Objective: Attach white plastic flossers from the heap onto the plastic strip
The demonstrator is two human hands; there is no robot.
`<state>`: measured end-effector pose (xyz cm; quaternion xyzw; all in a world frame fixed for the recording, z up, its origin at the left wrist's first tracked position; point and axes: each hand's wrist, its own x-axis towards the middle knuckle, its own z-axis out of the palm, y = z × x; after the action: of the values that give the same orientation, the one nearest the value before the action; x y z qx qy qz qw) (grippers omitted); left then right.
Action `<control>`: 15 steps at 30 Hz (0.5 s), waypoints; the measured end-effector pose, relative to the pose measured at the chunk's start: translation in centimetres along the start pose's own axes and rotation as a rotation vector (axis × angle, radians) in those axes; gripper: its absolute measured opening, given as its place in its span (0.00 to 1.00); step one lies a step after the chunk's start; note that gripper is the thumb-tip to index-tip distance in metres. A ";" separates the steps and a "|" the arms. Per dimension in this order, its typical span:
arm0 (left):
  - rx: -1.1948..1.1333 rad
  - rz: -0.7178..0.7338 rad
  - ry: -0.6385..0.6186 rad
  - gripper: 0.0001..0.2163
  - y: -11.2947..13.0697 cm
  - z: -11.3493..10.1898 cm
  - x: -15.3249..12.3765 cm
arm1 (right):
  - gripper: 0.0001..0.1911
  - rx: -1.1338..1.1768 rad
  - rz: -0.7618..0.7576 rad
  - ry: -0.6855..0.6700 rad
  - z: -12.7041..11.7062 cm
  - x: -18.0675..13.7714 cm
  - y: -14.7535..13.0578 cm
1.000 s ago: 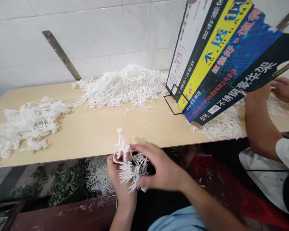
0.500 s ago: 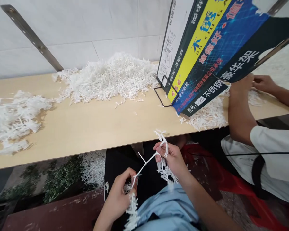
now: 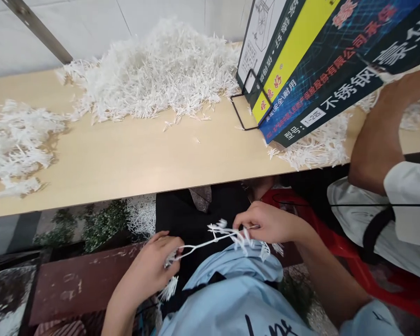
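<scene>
The white strand (image 3: 215,239) stretches crosswise, slanting forward to the right — left hand (image 3: 159,259) curled around one end, right hand (image 3: 273,221) pinching near the other.

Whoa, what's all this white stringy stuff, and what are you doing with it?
The left hand and right hand hold a thin, branching white strand between them, below the edge of the wooden tabletop. A big heap of white pieces lies on the tabletop near the wall, with a smaller pile to its left. To the right stands a printed cardboard panel, with another person's arm beside it.
</scene>
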<state>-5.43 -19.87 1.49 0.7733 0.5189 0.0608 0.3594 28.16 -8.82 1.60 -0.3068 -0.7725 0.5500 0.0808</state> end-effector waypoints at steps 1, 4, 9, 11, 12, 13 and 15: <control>0.054 -0.018 0.057 0.15 -0.5 0.3 0.0 | 0.07 -0.075 -0.021 -0.037 0.0 -0.1 0.2; 0.202 -0.098 0.206 0.19 -2.5 1.8 0.3 | 0.10 -0.235 -0.098 -0.030 0.3 0.0 1.5; 0.392 -0.179 0.428 0.14 -5.7 3.9 0.9 | 0.07 -0.350 -0.081 0.177 1.4 0.5 4.9; 0.396 -0.176 0.494 0.13 -6.5 4.1 0.6 | 0.09 -0.314 -0.048 0.261 1.9 0.4 5.3; 0.384 -0.174 0.512 0.13 -6.8 4.0 0.3 | 0.09 -0.287 -0.042 0.311 2.2 0.4 5.1; 0.362 -0.166 0.511 0.13 -7.1 3.9 0.0 | 0.10 -0.255 -0.045 0.366 2.5 0.3 4.8; 0.304 -0.120 0.437 0.15 -7.5 3.4 -0.4 | 0.09 -0.188 -0.074 0.479 2.9 0.5 3.7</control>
<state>-9.73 -20.37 -5.50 0.7548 0.6322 0.1260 0.1215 27.88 -10.15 -2.97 -0.4058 -0.7899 0.3842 0.2525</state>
